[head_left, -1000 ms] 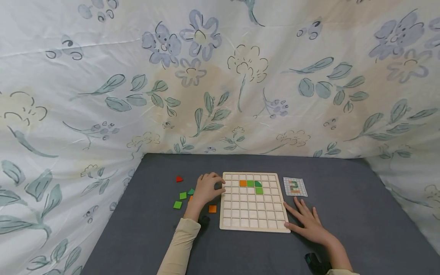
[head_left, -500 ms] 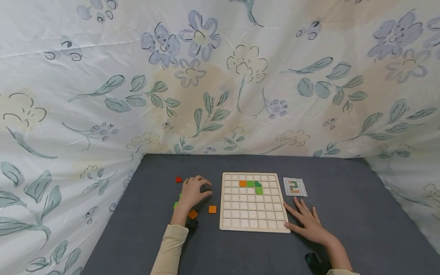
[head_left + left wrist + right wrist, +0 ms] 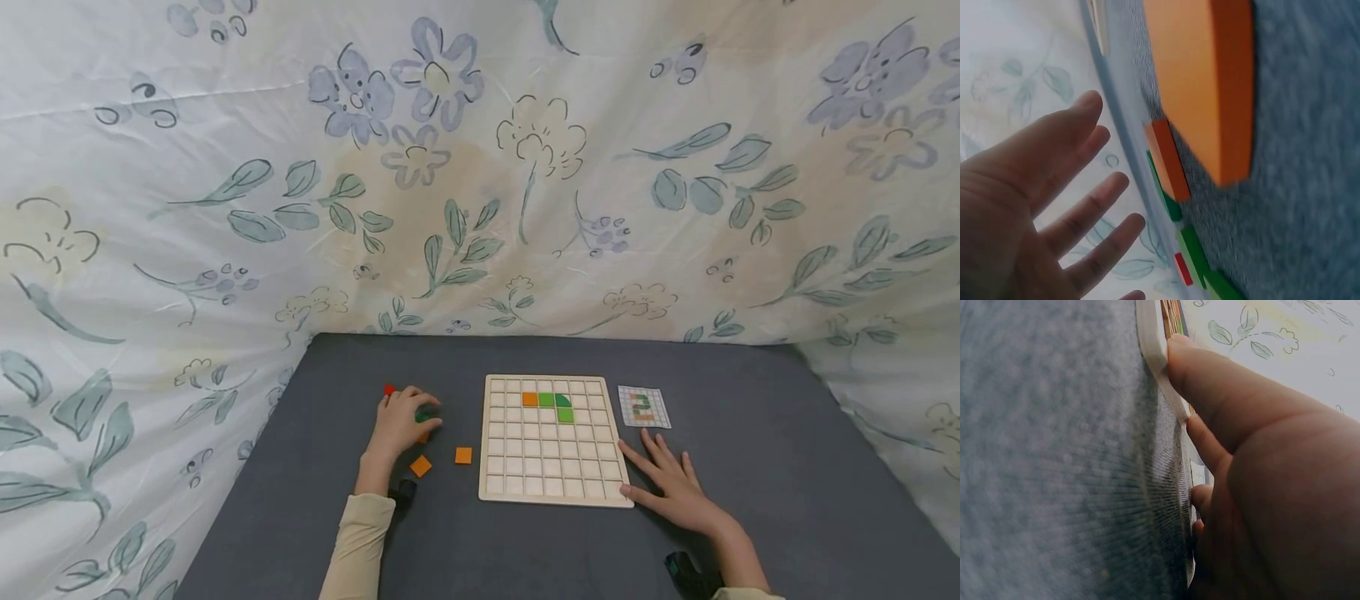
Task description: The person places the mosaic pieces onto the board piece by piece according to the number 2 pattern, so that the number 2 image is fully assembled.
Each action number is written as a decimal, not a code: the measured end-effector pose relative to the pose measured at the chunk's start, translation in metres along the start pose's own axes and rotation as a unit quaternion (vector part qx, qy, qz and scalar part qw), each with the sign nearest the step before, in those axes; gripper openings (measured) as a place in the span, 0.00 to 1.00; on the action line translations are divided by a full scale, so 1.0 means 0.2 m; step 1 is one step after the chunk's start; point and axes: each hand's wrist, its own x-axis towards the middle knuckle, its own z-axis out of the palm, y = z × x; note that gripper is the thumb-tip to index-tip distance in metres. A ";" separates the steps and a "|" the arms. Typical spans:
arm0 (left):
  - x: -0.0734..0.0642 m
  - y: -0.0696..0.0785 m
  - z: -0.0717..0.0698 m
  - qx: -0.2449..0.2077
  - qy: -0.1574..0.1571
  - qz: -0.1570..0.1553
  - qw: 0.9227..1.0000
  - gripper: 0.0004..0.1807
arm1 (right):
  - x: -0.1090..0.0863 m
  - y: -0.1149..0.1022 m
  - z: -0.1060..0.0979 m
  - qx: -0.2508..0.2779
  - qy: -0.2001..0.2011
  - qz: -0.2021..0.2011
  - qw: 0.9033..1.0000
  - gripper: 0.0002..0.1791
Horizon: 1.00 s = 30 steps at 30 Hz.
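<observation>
My left hand hovers over the loose tiles left of the board, fingers apart and nothing held between them. Between its thumb and fingers a dark green tile shows on the table. In the left wrist view the fingers stand clear of an orange tile, green tiles and a red tile. My right hand lies spread by the wooden grid board, its thumb and index fingertip touching the board's right edge. On the board sit an orange, two light green and one dark green tile.
A small printed pattern card lies right of the board. Two orange squares, one nearer the board, lie between the left wrist and the board. A floral curtain hangs behind the grey table.
My left hand has moved left from the board's left edge to above the loose tiles, covering the light green ones. The right hand and board have stayed put.
</observation>
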 end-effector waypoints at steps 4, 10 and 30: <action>0.00 -0.04 -0.01 -0.001 0.002 -0.006 1.000 0.15 | 0.00 0.00 0.00 -0.004 0.002 0.000 1.000 0.37; -0.02 -0.08 -0.03 -0.002 -0.002 -0.025 1.000 0.15 | 0.00 -0.01 -0.01 -0.005 0.005 -0.002 1.000 0.37; -0.04 -0.15 -0.04 0.020 -0.031 -0.039 0.999 0.16 | 0.00 0.00 0.00 -0.009 0.005 0.000 1.000 0.37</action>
